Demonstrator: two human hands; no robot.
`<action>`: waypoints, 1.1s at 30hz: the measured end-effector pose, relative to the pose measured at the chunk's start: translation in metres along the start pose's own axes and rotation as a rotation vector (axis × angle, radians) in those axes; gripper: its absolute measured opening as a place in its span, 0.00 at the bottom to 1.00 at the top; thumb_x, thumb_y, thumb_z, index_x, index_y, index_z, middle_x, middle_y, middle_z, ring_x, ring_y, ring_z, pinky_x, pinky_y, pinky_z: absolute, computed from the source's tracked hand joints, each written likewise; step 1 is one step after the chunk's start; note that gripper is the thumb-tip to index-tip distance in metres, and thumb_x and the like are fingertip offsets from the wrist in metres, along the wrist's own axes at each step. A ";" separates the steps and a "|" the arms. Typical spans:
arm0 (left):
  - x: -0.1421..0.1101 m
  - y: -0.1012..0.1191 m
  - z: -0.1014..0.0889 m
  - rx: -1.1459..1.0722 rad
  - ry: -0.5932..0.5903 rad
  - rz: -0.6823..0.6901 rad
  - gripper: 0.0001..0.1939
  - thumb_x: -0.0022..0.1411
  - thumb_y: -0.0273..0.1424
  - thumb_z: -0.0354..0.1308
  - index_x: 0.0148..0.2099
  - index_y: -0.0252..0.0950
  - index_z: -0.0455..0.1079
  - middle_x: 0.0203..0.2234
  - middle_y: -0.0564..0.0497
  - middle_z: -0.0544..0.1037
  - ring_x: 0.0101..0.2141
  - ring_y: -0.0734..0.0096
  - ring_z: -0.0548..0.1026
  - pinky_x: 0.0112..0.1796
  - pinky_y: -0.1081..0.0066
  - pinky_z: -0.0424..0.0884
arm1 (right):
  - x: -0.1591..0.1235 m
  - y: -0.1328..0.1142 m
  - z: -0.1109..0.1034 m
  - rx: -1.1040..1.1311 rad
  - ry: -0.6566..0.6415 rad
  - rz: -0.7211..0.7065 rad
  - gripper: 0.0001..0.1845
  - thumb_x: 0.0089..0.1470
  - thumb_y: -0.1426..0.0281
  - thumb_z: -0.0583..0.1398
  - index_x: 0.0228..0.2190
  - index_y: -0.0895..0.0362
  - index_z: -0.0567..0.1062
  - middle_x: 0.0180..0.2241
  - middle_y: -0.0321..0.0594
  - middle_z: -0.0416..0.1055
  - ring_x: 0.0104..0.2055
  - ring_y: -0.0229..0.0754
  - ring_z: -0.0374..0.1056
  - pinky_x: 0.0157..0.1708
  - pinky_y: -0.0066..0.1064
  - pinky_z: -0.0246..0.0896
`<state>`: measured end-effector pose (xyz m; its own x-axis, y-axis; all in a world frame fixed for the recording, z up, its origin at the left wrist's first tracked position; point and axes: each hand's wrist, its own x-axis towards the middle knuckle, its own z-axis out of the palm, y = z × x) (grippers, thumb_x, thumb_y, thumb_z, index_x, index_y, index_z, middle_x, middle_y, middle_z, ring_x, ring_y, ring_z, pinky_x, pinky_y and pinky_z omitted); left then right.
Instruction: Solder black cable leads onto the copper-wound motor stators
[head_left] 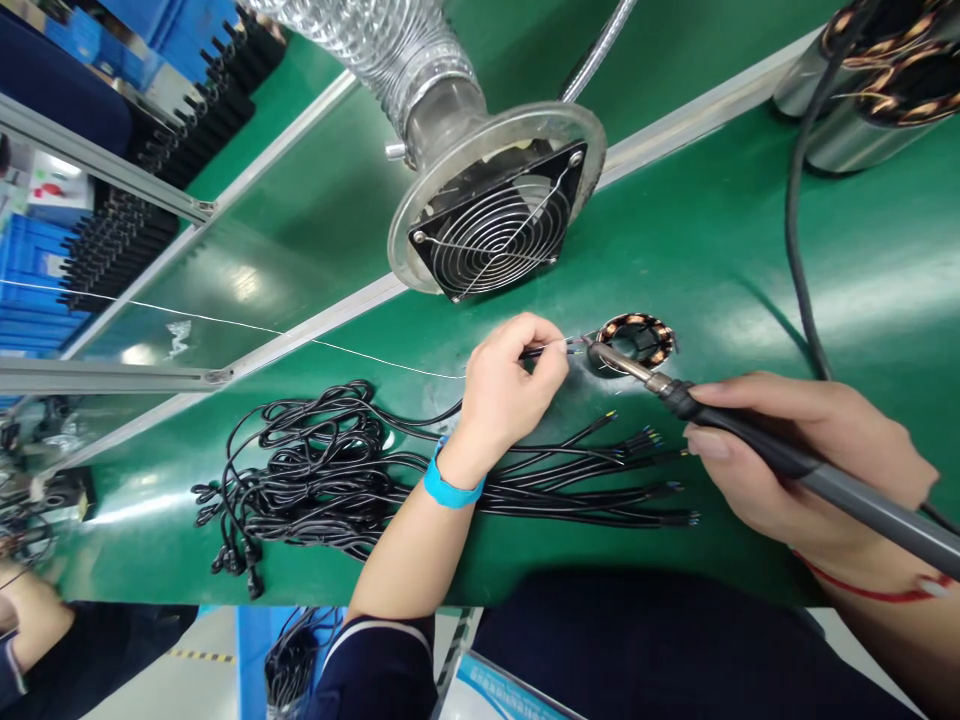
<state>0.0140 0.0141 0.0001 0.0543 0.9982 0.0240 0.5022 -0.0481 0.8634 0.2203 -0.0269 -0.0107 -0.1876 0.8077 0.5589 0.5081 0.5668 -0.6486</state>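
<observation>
My left hand (514, 380) is closed in a pinch on a black cable end (534, 352) and a thin strand of solder wire (375, 358), which trails away to the left. Just beyond its fingertips sits a small motor stator (661, 345), a ring with copper windings, on the green bench. In my right hand (817, 450) is a soldering iron (630, 370); its tip meets the stator's left rim, close to the cable's bare leads. Beneath my left forearm lies a bundle of black cables (322, 490), their stripped coloured ends pointing right.
A fume extractor fan (499, 235) on a ribbed duct (375, 50) hangs behind my hands. Metal motor housings (855, 140) with windings stand back right, beside a dark hanging cord (796, 220). An aluminium rail (330, 320) runs along the bench. A person's arm (37, 620) shows lower left.
</observation>
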 end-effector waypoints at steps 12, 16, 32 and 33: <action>0.001 -0.002 0.002 -0.018 0.005 0.005 0.06 0.61 0.24 0.54 0.31 0.37 0.66 0.27 0.54 0.75 0.32 0.74 0.72 0.37 0.72 0.66 | -0.006 0.007 0.003 0.074 0.067 0.077 0.08 0.58 0.67 0.64 0.42 0.52 0.75 0.30 0.38 0.78 0.23 0.37 0.73 0.17 0.28 0.62; 0.001 -0.002 0.003 -0.027 0.002 -0.004 0.06 0.61 0.25 0.54 0.31 0.37 0.66 0.27 0.54 0.75 0.32 0.74 0.72 0.37 0.72 0.67 | -0.002 0.008 0.002 0.095 0.039 0.046 0.10 0.57 0.69 0.64 0.43 0.52 0.75 0.30 0.37 0.78 0.24 0.38 0.74 0.18 0.29 0.64; 0.000 -0.003 0.001 -0.037 0.015 0.043 0.05 0.61 0.25 0.54 0.31 0.37 0.66 0.26 0.55 0.75 0.31 0.75 0.72 0.36 0.72 0.66 | 0.039 -0.031 -0.013 -0.083 -0.094 0.250 0.16 0.67 0.59 0.58 0.54 0.45 0.75 0.44 0.32 0.79 0.41 0.39 0.77 0.38 0.32 0.71; 0.000 -0.003 0.001 -0.029 0.010 0.038 0.06 0.61 0.25 0.54 0.31 0.37 0.66 0.26 0.55 0.75 0.31 0.74 0.72 0.36 0.72 0.66 | 0.039 -0.031 -0.013 -0.088 -0.097 0.211 0.15 0.67 0.60 0.59 0.53 0.46 0.75 0.44 0.33 0.79 0.40 0.38 0.76 0.37 0.31 0.70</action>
<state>0.0132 0.0139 -0.0030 0.0639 0.9960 0.0623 0.4751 -0.0853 0.8758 0.2081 -0.0145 0.0378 -0.1475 0.9208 0.3612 0.6152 0.3713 -0.6954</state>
